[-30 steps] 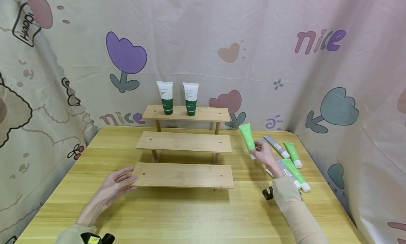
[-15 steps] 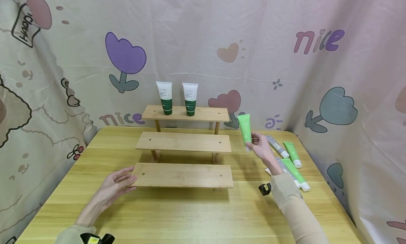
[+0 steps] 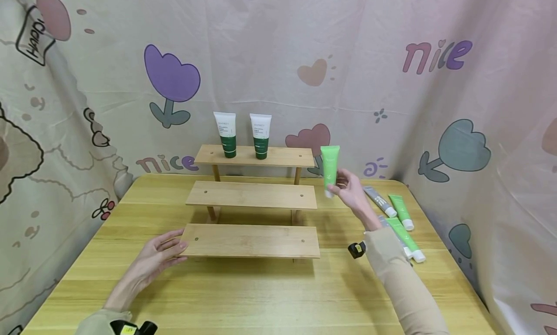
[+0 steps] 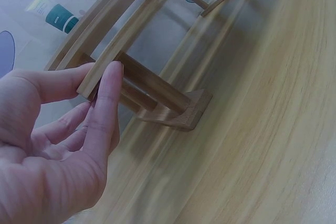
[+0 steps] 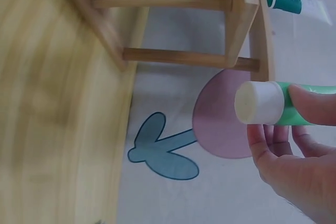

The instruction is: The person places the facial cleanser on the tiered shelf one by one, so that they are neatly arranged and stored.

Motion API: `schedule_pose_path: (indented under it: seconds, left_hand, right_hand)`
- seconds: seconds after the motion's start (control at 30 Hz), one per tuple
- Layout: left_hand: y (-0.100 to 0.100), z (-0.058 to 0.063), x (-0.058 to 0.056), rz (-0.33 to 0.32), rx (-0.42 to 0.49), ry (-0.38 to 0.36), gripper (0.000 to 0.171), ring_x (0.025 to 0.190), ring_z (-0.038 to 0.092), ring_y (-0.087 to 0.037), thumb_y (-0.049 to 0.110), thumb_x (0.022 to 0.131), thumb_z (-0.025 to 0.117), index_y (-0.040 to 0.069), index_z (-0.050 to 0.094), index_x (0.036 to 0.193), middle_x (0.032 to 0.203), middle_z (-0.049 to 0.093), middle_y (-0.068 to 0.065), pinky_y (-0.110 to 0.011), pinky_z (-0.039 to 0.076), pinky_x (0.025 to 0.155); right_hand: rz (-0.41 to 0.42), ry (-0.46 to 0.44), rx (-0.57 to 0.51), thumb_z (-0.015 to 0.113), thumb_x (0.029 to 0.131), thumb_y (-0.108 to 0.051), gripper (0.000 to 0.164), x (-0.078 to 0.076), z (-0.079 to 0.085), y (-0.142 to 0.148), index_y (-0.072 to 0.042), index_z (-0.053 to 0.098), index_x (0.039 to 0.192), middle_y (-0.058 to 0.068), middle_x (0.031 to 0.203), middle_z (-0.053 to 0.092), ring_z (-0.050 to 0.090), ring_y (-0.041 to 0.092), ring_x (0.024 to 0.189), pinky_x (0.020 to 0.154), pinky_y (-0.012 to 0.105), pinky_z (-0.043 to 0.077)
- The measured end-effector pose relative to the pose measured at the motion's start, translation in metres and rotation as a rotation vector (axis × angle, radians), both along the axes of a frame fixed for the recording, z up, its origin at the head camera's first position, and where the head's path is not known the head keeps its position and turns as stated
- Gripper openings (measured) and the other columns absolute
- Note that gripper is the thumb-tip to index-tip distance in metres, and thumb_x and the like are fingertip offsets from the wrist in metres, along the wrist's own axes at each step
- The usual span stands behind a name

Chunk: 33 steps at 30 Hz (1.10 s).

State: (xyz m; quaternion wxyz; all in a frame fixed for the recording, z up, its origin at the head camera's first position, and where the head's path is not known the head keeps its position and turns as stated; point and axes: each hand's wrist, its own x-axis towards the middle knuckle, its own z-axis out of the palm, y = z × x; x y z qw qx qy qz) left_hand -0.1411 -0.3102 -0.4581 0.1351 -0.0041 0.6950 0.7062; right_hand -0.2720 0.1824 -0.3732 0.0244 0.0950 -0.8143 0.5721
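Observation:
My left hand [image 3: 158,253] pinches the left end of the lowest board of a three-tier wooden display stand [image 3: 252,240]; in the left wrist view the thumb and a finger squeeze the board's edge [image 4: 102,74]. Held upright, cap down, a light green squeeze tube [image 3: 330,163] is in my right hand [image 3: 354,195], just right of the stand's middle tier. The right wrist view shows its white cap [image 5: 259,103] with thumb and fingers around the tube's lower part. Two white and dark green tubes [image 3: 227,134] stand on the top tier, caps down.
At the table's right side lie several tubes, among them a grey tube [image 3: 380,201] and a green tube [image 3: 402,212]. My right forearm partly covers the nearer ones. A printed curtain [image 3: 357,98] hangs behind the wooden table [image 3: 217,301].
My right hand has moved left and upward with the green tube, which has turned from tilted to upright beside the stand. The left hand has stayed on the lowest board.

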Motion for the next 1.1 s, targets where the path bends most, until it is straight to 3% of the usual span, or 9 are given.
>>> schedule_pose_path:
  seconds: [0.17,0.33,0.8,1.1]
  left_hand:
    - [0.000,0.000,0.000,0.004,0.004,-0.005,0.066,0.100,0.061,-0.007,0.007,0.102,0.058,-0.010,0.021,0.154,0.116,0.050,0.000,-0.027,0.064,0.091]
    - [0.000,-0.001,0.000,-0.001,0.013,0.004,0.068,0.099,0.061,-0.007,0.006,0.102,0.057,-0.012,0.018,0.154,0.114,0.051,0.000,-0.026,0.064,0.091]
    - [-0.002,-0.001,0.001,-0.010,0.045,0.021,0.058,0.097,0.062,-0.007,0.006,0.102,0.057,-0.007,0.029,0.152,0.111,0.053,0.001,-0.026,0.064,0.091]
    - [-0.002,-0.002,0.001,-0.004,0.054,0.022,0.046,0.098,0.062,-0.007,0.005,0.102,0.057,0.006,0.042,0.146,0.111,0.054,0.002,-0.027,0.064,0.090]
  right_hand:
    - [0.013,0.018,-0.010,0.061,0.092,0.007,0.047,-0.004,0.007,-0.006,0.011,0.047,0.137,0.032,0.131,0.054,0.054,0.041,0.123,0.113,0.044,0.049]
    - [0.017,0.020,-0.021,0.062,0.091,0.007,0.055,-0.007,0.015,-0.012,0.011,0.043,0.142,0.033,0.133,0.052,0.053,0.042,0.124,0.117,0.050,0.046]
    - [0.025,0.010,-0.013,0.063,0.092,0.004,0.057,-0.020,0.037,-0.033,0.008,0.042,0.145,0.031,0.136,0.054,0.054,0.041,0.126,0.116,0.050,0.047]
    - [0.025,0.037,-0.028,0.063,0.090,0.007,0.056,-0.029,0.043,-0.045,0.006,0.046,0.143,0.031,0.134,0.056,0.055,0.042,0.124,0.113,0.050,0.050]
